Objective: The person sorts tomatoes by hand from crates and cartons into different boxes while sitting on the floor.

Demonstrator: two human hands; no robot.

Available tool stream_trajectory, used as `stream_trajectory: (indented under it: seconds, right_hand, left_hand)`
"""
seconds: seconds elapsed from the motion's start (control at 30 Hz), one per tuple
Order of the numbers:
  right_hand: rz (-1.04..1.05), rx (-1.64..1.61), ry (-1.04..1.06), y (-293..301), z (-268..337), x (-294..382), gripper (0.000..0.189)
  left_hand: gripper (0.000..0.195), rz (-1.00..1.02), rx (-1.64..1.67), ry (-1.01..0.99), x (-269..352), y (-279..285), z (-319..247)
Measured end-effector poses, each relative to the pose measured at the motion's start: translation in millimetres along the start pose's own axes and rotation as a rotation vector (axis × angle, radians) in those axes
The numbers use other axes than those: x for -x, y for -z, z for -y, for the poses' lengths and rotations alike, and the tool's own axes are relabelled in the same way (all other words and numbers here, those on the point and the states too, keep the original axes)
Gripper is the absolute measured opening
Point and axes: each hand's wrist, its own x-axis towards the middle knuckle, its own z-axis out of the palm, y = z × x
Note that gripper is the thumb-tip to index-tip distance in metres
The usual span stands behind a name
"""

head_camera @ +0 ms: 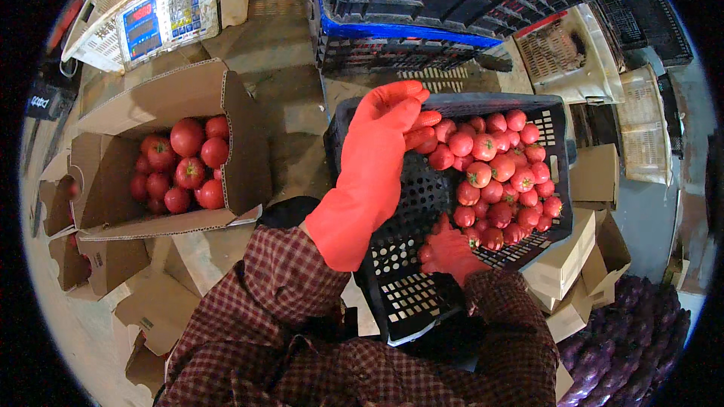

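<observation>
A black plastic crate (418,183) lies before me, with a heap of red tomatoes (503,169) towards its right side. Over the crate's far left part, my left hand (390,116) in a red rubber glove has its fingers apart, the lower ones beside the heap's edge. No tomato shows between them. My right hand (452,254), in a red glove too, reaches into the near part of the crate, close to the nearest tomatoes. Its palm side is hidden, so whether it holds one is unclear. On the left, an open cardboard box (107,181) contains several larger tomatoes (186,161).
A digital scale display (169,17) leans at the back left. Stacked black crates (396,5) with a blue band stand behind. Cardboard boxes (565,254) and purple produce (628,339) are at the right. More cardboard (155,305) lies front left.
</observation>
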Motion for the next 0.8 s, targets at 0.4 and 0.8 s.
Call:
stream_trajectory:
  seconds: [0.4,0.8]
  right_hand:
    - [-0.121,-0.421,0.272,14,2,-6,0.075]
    - [-0.203,-0.295,0.462,-44,-15,-29,0.07]
  left_hand:
    - [0.03,0.048,0.089,0.077,-1,3,-4]
    - [0.033,0.081,0.089,0.084,-3,0,-4]
